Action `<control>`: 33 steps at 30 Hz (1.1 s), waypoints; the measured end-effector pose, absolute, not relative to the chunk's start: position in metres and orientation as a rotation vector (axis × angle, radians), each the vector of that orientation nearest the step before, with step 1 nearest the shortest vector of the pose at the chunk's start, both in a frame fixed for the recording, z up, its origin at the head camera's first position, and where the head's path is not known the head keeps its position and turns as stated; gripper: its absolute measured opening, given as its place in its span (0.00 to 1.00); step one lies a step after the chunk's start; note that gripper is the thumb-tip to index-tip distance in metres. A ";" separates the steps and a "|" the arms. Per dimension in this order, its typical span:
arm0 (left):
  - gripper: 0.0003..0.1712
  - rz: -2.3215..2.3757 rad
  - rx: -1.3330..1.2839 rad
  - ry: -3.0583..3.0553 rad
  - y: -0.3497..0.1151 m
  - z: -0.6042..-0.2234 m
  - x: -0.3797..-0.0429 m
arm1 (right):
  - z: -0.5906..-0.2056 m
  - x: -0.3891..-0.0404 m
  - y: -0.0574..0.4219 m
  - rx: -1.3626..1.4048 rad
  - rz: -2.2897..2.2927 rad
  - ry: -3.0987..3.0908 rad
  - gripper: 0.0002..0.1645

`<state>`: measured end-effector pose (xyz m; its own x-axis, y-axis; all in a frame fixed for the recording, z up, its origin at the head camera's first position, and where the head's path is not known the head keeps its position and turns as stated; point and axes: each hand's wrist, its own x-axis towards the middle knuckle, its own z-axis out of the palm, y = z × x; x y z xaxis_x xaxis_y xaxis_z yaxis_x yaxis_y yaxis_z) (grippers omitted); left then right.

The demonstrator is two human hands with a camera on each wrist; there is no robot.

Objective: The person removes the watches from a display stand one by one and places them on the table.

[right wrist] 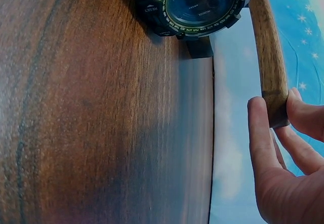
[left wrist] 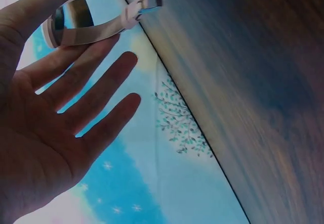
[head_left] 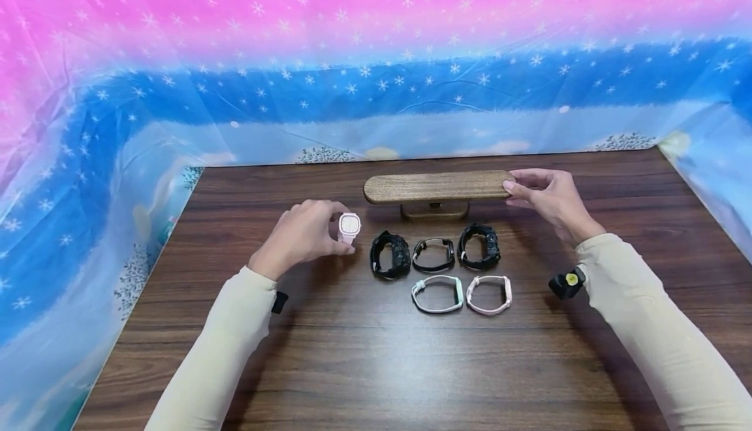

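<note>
Pinched between the thumb and fingers of my left hand is a pale pink watch, its square dial facing up in the head view. In the left wrist view the pink strap forms a loop with a metal buckle, and the other fingers spread away from it. My right hand pinches the right end of a wooden watch stand, thumb on one side and fingers on the other. Its long rounded bar sits over a smaller oval base.
In front of the stand lie a chunky black watch, a slim black watch and another chunky black watch. Nearer are a mint watch and a pale pink one. A patterned cloth surrounds the brown table.
</note>
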<state>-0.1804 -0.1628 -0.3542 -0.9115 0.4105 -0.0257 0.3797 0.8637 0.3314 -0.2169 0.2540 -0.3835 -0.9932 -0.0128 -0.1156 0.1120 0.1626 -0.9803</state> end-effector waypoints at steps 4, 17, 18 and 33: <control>0.35 0.439 0.670 2.908 -0.160 -0.355 -0.168 | -0.383 -0.217 0.254 0.100 -1.993 2.300 0.35; 0.31 0.300 0.813 2.836 -0.148 -0.358 -0.132 | -0.383 -0.216 0.255 0.092 -2.018 2.269 0.35; 0.30 0.300 0.825 2.833 -0.147 -0.359 -0.130 | -0.383 -0.216 0.255 0.093 -2.022 2.263 0.35; 0.16 0.362 0.879 2.804 -0.133 -0.370 -0.115 | -0.383 -0.217 0.254 0.107 -2.031 2.255 0.36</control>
